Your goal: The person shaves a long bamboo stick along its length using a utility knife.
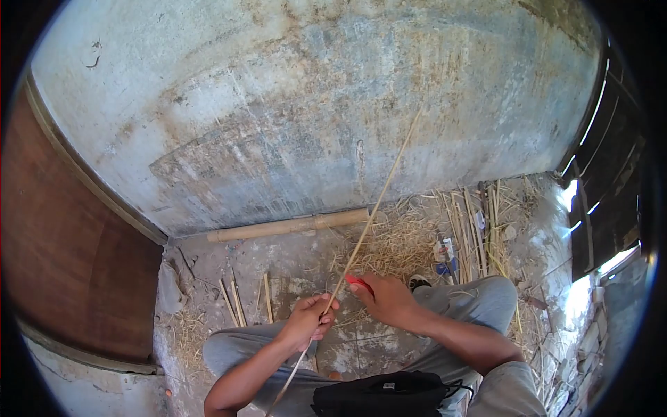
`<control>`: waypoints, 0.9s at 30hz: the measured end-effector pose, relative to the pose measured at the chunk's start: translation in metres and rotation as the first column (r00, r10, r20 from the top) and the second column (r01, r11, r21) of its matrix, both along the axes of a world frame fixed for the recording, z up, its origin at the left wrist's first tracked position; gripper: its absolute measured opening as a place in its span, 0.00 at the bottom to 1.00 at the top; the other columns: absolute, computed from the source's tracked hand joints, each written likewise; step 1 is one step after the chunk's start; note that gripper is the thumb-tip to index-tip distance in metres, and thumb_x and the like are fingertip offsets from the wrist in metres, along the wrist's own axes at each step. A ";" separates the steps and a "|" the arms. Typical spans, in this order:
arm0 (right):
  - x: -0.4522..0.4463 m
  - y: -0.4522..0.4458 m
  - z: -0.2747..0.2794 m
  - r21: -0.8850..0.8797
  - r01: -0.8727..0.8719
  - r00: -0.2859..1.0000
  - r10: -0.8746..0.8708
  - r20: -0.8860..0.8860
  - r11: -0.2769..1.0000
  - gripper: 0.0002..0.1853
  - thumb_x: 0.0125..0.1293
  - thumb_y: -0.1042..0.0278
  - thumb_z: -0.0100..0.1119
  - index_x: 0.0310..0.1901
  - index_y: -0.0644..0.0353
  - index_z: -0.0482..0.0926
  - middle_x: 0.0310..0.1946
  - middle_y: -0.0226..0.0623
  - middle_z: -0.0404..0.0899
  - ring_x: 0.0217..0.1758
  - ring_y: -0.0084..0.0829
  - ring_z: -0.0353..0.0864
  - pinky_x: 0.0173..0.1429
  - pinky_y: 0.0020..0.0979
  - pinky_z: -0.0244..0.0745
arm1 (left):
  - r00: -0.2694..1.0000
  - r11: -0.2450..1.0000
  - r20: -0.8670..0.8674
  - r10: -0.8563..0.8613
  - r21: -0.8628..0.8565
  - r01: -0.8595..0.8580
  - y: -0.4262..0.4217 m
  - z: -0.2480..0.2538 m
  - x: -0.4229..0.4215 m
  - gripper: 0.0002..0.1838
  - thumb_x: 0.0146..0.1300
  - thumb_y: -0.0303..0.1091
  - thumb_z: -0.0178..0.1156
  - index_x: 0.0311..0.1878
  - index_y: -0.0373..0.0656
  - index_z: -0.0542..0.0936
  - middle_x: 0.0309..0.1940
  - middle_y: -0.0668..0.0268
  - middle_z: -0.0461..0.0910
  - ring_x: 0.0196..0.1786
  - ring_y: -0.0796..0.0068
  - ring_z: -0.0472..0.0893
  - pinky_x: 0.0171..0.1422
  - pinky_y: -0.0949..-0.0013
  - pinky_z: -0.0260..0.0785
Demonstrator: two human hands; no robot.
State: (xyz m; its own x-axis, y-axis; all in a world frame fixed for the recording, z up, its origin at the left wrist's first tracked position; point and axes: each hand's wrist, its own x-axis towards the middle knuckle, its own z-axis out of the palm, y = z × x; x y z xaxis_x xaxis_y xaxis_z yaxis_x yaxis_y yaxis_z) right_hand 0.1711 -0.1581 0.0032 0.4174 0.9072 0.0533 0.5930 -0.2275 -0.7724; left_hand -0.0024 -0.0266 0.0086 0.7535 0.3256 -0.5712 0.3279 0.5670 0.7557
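Note:
My left hand is closed around a long, thin bamboo strip. The strip slants from the bottom of the view, past my lap, up in front of the wall. Just above and to the right, my right hand grips a small red tool. Its tip lies against or very near the strip; contact and any blade are too small to make out. Pale shavings are heaped on the floor beyond my hands.
A thick bamboo pole lies along the base of the stained wall. Split bamboo pieces lie at the right, and several short ones at the left. A black bag rests in my lap. At the left is a brown door.

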 end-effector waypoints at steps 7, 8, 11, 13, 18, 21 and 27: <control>-0.018 -0.001 0.006 0.159 -0.071 0.997 0.067 0.031 0.985 0.17 0.71 0.54 0.56 0.45 0.62 0.81 0.28 0.49 0.82 0.31 0.50 0.83 0.34 0.46 0.76 | 0.999 0.998 -0.006 0.036 0.055 -0.036 -0.003 -0.002 -0.006 0.17 0.80 0.42 0.44 0.41 0.40 0.75 0.19 0.73 0.65 0.14 0.86 0.58 0.15 0.77 0.47; -0.020 -0.001 0.003 0.159 -0.072 0.997 0.068 0.030 0.985 0.17 0.71 0.54 0.56 0.45 0.62 0.81 0.28 0.49 0.82 0.31 0.50 0.83 0.34 0.46 0.76 | 0.999 0.997 -0.004 0.045 0.065 -0.044 -0.003 -0.002 -0.006 0.17 0.80 0.42 0.44 0.40 0.41 0.75 0.19 0.74 0.65 0.14 0.86 0.58 0.15 0.77 0.47; -0.025 0.000 -0.004 0.156 -0.076 0.996 0.069 0.050 0.985 0.16 0.70 0.55 0.58 0.42 0.61 0.82 0.25 0.46 0.82 0.27 0.47 0.83 0.31 0.45 0.76 | 0.998 0.995 -0.003 0.055 0.079 -0.054 -0.004 -0.004 -0.008 0.17 0.80 0.42 0.44 0.40 0.41 0.75 0.18 0.74 0.64 0.14 0.86 0.58 0.15 0.77 0.47; -0.026 0.000 -0.005 0.130 -0.055 0.996 0.045 0.078 0.990 0.15 0.69 0.55 0.59 0.40 0.61 0.83 0.23 0.44 0.81 0.25 0.47 0.83 0.28 0.45 0.75 | 0.998 0.995 -0.004 0.056 0.085 -0.055 -0.005 -0.004 -0.009 0.17 0.80 0.42 0.45 0.39 0.41 0.75 0.18 0.74 0.64 0.14 0.86 0.58 0.16 0.77 0.47; -0.024 0.000 -0.003 0.167 -0.056 0.987 0.029 0.157 0.984 0.14 0.68 0.56 0.61 0.38 0.60 0.83 0.22 0.43 0.81 0.24 0.47 0.83 0.27 0.44 0.76 | 0.998 0.986 -0.004 0.068 0.152 -0.066 -0.010 -0.005 -0.009 0.17 0.80 0.42 0.45 0.39 0.41 0.75 0.18 0.75 0.63 0.15 0.86 0.58 0.17 0.76 0.47; -0.021 0.001 -0.001 0.166 -0.044 0.981 0.011 0.194 0.985 0.15 0.68 0.55 0.61 0.36 0.60 0.82 0.22 0.42 0.81 0.23 0.46 0.83 0.26 0.43 0.76 | 0.997 0.978 0.009 0.074 0.195 -0.074 -0.011 -0.009 -0.011 0.17 0.80 0.43 0.45 0.39 0.41 0.75 0.18 0.75 0.63 0.15 0.86 0.58 0.17 0.76 0.47; -0.015 0.006 -0.004 0.254 0.034 0.975 -0.088 0.204 0.967 0.15 0.68 0.53 0.61 0.38 0.58 0.84 0.20 0.41 0.80 0.22 0.46 0.83 0.25 0.44 0.76 | 0.997 0.978 -0.003 0.080 0.194 -0.078 -0.014 -0.004 -0.012 0.17 0.80 0.42 0.44 0.39 0.41 0.75 0.18 0.75 0.62 0.15 0.86 0.58 0.17 0.76 0.47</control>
State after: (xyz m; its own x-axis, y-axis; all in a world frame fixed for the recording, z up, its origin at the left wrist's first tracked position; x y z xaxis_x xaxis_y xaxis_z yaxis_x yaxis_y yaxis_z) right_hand 0.1564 -0.1524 -0.0008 0.4264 0.8273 0.3658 0.7399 -0.0863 -0.6672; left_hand -0.0141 -0.0410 0.0050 0.7151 0.4893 -0.4992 0.2965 0.4345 0.8505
